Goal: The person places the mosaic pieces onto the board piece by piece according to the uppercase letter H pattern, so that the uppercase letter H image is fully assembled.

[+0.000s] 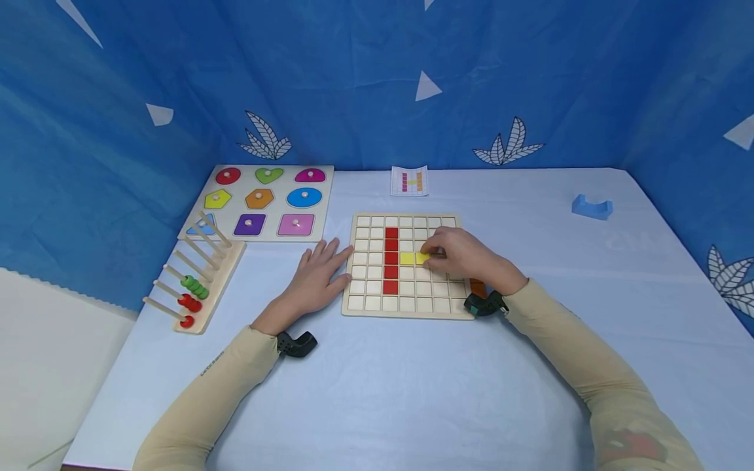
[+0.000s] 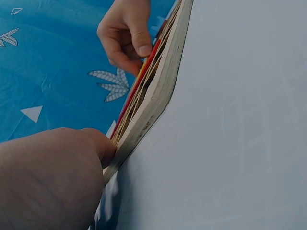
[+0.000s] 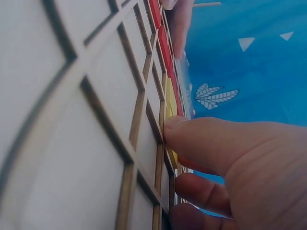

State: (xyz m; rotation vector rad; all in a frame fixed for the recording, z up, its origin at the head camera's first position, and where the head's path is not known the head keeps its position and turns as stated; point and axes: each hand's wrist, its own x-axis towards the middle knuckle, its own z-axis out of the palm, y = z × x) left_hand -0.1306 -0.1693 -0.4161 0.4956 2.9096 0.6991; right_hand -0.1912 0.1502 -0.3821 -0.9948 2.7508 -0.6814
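A wooden grid board [image 1: 406, 318] lies flat on the table, with a column of red square tiles [image 1: 391, 257] set in its cells. One yellow tile [image 1: 407, 258] sits just right of that column. Beside it, my right hand [image 1: 462, 254] pinches a second yellow tile [image 1: 421, 258] between thumb and finger, close over the grid; the right wrist view shows the thumb [image 3: 192, 136] right on the yellow. My left hand [image 1: 315, 278] lies with fingers spread, its fingertips at the board's left edge. In the left wrist view, the left thumb [image 2: 103, 146] overlaps the board's corner.
Behind the board lies a small pattern card [image 1: 409, 181]. A shape puzzle [image 1: 271, 230] and a peg stand with beads [image 1: 220, 281] are at the left. Orange tiles [image 1: 478, 288] show partly under the right wrist. A blue block [image 1: 592, 208] stands at the far right.
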